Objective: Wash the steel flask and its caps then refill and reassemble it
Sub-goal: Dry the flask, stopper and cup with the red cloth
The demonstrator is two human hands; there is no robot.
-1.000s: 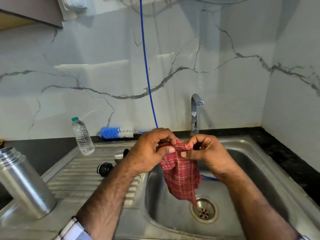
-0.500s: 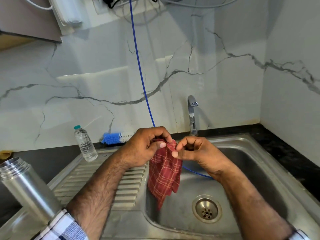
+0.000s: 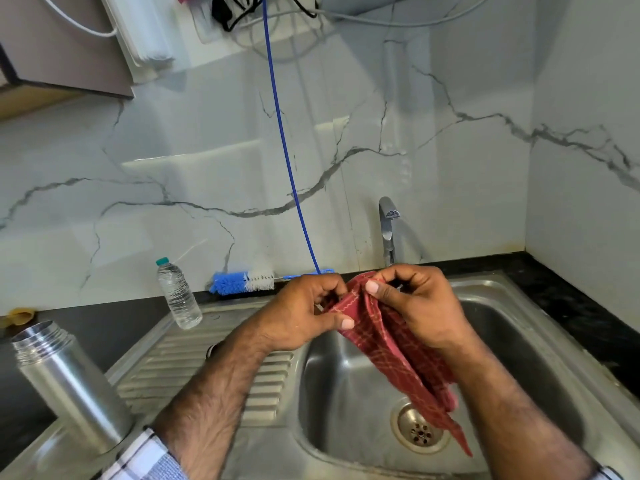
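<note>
Both the left hand (image 3: 304, 315) and the right hand (image 3: 420, 306) pinch the top of a red checked cloth (image 3: 391, 351) with curled fingers, and it hangs into the steel sink basin (image 3: 339, 393). The uncapped cylindrical steel flask (image 3: 69, 386) stands at the sink's left edge, its inside hidden, with a clear plastic bottle (image 3: 178, 296) behind the drainboard.

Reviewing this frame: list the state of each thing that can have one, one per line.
steel flask: uncapped, standing on the drainboard
plastic bottle: capped, upright
tap: no water running
red cloth: pinched by both hands, hanging over the basin
left hand: gripping the cloth
right hand: gripping the cloth
bottle brush: lying by the wall
</note>
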